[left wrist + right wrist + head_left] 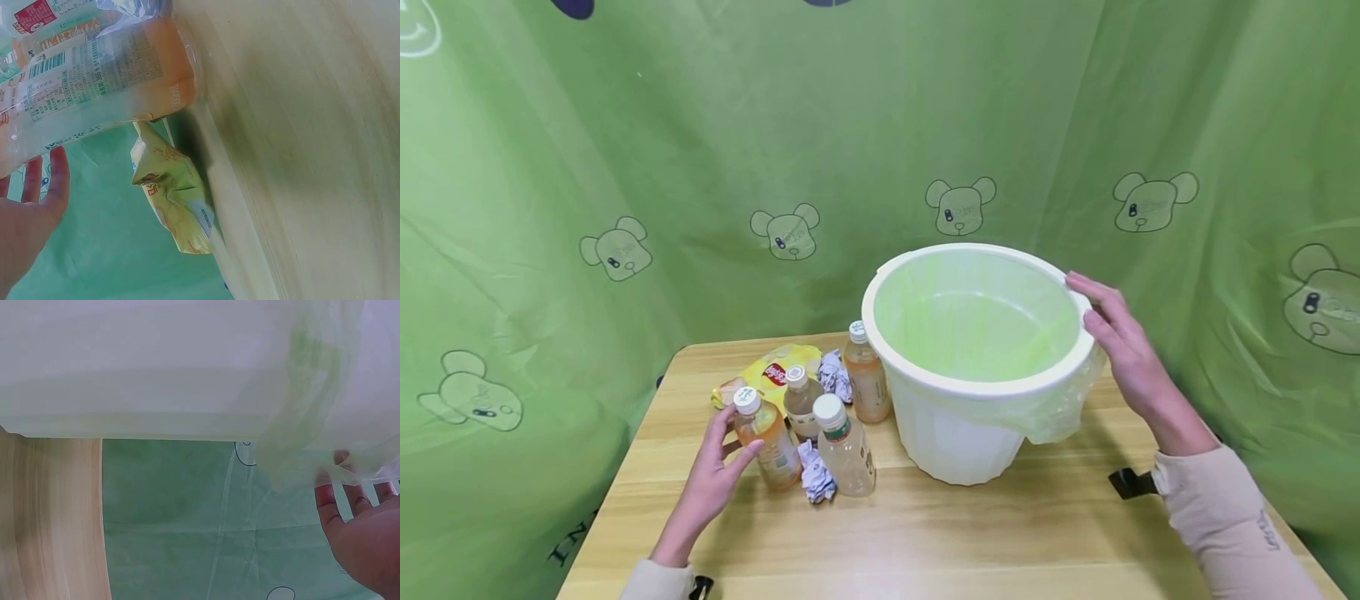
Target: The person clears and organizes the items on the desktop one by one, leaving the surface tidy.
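Observation:
My left hand (718, 471) is at an orange-tinted plastic bottle (778, 460) with a white cap, standing upright on the table. Its thumb overlaps the bottle's front and its fingers lie along the left side; the left wrist view shows fairly straight fingers at the bottle's (94, 81) edge, thumb hidden. On the right, a large white bucket (958, 442) has a translucent green bag (977, 333) lining it and folded over the rim. My right hand (1120, 350) rests at the bucket's right rim, its extended fingers touching the bag's overhang (294, 450).
Right of the left hand stand a brown-tinted bottle (803, 404), a clear bottle (850, 462) and another orange bottle (867, 383). Crumpled paper (817, 475), a second paper ball (835, 375) and a yellow chip bag (767, 362) lie among them. Green curtain (865, 150) surrounds the wooden table (887, 550).

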### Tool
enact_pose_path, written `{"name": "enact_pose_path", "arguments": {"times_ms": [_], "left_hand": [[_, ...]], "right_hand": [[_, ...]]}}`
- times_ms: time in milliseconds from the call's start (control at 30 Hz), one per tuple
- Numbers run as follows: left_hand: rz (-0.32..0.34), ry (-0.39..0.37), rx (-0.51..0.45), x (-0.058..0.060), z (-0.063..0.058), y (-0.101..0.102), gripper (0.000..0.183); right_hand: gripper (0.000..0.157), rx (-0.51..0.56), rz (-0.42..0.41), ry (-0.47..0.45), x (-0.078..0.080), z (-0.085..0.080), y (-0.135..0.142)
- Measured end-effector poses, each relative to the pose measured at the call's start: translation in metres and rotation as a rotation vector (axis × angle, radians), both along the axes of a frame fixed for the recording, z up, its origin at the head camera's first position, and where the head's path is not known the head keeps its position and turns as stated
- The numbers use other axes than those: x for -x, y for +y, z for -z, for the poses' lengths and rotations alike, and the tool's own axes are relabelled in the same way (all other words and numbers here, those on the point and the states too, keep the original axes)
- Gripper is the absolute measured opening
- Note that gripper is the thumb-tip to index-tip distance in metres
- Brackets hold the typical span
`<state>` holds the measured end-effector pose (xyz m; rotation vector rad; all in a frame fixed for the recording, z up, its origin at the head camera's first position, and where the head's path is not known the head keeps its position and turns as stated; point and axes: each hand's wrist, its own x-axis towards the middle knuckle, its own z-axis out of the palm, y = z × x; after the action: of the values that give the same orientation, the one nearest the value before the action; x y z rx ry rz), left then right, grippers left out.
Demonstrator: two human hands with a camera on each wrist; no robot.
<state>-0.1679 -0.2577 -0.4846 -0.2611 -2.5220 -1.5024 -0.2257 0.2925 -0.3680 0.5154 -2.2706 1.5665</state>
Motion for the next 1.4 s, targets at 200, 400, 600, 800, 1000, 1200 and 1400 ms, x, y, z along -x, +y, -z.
{"name": "enact_pose_path", "arguments": {"times_ms": [200,400,600,800,1000,1200,1400], "left_hand": [[-0.004,0.026,0.012,0.001,0.002,0.0,0.066],[-0.002,0.044,0.017,0.001,0.0,0.0,0.065],[0.021,0.086,0.028,-0.001,-0.007,0.001,0.064],[0.02,0.138,0.08,-0.003,-0.025,0.0,0.065],[0.025,0.198,0.105,-0.005,-0.048,-0.003,0.066],[0.051,0.28,0.131,-0.006,-0.073,-0.006,0.068],[0.05,0.352,0.148,-0.004,-0.096,-0.008,0.07]], "right_hand": [[0.048,0.008,0.001,0.005,0.0,0.0,-0.001],[0.048,0.026,-0.011,-0.001,0.0,0.0,-0.002],[0.048,0.038,-0.019,-0.004,0.0,0.002,-0.001],[0.048,0.039,-0.016,0.001,0.0,0.003,0.0],[0.048,0.031,-0.015,0.02,0.0,0.004,0.001],[0.048,0.033,-0.017,0.033,0.001,0.004,0.0],[0.048,0.033,-0.017,0.026,0.001,0.004,0.0]]}}
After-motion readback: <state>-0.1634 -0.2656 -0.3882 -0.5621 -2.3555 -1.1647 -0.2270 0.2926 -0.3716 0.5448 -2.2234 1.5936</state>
